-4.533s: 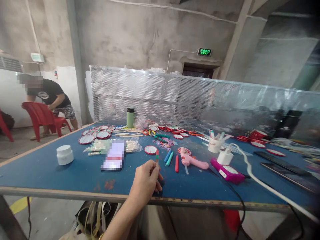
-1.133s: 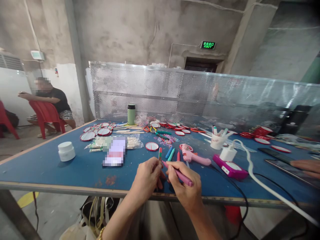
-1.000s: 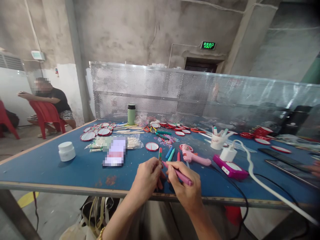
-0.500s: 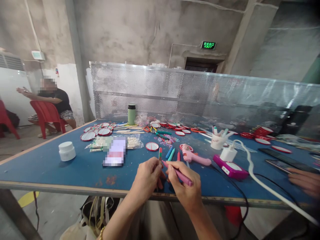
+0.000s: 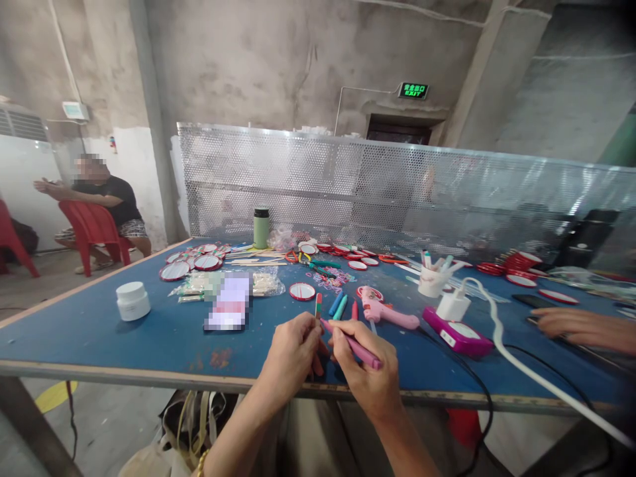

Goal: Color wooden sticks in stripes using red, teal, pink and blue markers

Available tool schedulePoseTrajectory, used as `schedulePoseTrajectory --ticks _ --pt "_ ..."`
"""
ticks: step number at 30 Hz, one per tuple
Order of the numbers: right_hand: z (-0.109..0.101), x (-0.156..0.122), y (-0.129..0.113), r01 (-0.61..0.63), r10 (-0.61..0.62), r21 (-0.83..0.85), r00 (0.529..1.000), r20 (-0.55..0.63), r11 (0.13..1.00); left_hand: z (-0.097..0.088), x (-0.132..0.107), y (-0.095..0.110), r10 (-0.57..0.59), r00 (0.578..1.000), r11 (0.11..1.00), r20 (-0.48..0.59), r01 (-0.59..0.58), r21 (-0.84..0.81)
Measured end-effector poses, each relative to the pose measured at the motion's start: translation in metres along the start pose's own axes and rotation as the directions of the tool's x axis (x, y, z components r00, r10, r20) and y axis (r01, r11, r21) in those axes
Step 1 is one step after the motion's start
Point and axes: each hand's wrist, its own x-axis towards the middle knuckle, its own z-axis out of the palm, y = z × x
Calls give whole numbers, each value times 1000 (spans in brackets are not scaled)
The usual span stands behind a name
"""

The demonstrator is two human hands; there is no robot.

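Note:
Near the front table edge, my left hand (image 5: 293, 348) is closed around a narrow stick with red and green bands (image 5: 318, 303), its upper end poking out above the fingers. My right hand (image 5: 375, 377) grips a pink marker (image 5: 364, 352), the tip pointing at the stick beside the left fingertips. Fingers hide the stick's lower part. Just beyond the hands lie a blue marker (image 5: 336, 303), a teal marker (image 5: 340, 308) and a red marker (image 5: 354, 309). To their right rests a pink glue gun (image 5: 395, 317); behind them is a round red-rimmed disc (image 5: 302, 291).
A phone (image 5: 229, 301), a white jar (image 5: 133, 301) and a green bottle (image 5: 261, 228) stand left. Right are a cup of pens (image 5: 431, 281), a purple box (image 5: 460, 333) and a white cable (image 5: 521, 374). Another person's hand (image 5: 586, 326) is at far right.
The other person's hand at the right has moved up and left over the dark phones. My two hands, the stick and the pink marker have hardly shifted.

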Motion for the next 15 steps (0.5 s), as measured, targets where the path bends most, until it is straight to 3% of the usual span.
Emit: schedulePoseTrajectory --ticks 15 --pt "0 1 0 6 -6 7 1000 5 1000 -1 0 2 -4 1000 1000 6 4 0"
